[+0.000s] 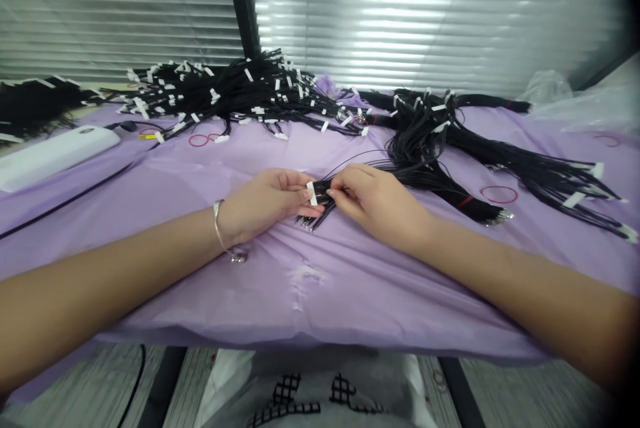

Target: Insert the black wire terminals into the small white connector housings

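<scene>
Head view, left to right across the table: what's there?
White box → tagged black wire heap → left hand → white tag on the held wire bundle → right hand → red rubber band → crumpled clear plastic.

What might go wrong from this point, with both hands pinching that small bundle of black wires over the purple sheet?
1. The left hand and right hand pinch a small bundle of thin black wires by its white label; loose ends hang below, so strands may slip out.
2. The bundle trails into the big heap of black wires, so pulling may snag or tangle it.
3. A thin red rubber band lies close by and may get dragged along.
</scene>
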The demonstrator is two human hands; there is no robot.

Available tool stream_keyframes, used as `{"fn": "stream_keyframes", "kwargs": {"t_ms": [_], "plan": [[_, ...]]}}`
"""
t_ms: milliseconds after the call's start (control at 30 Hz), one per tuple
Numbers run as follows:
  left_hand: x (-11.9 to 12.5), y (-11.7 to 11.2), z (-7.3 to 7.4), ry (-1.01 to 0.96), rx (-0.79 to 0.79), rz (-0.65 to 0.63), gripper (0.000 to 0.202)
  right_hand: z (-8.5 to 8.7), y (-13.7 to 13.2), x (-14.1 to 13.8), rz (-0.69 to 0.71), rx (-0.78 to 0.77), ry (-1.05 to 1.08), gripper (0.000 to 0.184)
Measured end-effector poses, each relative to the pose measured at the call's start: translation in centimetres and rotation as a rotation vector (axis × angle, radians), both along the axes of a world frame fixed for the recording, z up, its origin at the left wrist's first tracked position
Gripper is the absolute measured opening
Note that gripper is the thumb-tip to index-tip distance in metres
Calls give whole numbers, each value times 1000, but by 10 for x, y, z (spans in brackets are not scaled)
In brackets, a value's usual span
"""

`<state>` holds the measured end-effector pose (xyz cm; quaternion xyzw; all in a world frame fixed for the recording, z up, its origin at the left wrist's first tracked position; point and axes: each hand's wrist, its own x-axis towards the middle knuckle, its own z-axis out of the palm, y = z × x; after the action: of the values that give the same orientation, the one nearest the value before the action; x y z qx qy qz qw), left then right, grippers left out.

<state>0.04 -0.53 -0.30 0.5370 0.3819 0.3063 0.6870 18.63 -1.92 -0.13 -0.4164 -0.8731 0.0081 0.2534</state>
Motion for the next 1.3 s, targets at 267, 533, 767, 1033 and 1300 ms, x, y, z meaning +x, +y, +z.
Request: {"fn": "stream_keyframes", "kwargs": {"t_ms": [267,533,767,1033,1300], "plan": [[-1,0,0,-14,-13,4,7,-1,0,1,31,-37,89,9],[0,0,0,-26,-26,-7,5,-4,0,-1,14,-52,105,9],[1,-2,6,30,-3,-15,6,5,-3,-1,64,118,-28,17],[-2,-10,13,247,958,72,11,18,4,15,-86,270,-266,41],[2,0,11,177,459,188,14,3,24,16,-186,208,-370,20]]}}
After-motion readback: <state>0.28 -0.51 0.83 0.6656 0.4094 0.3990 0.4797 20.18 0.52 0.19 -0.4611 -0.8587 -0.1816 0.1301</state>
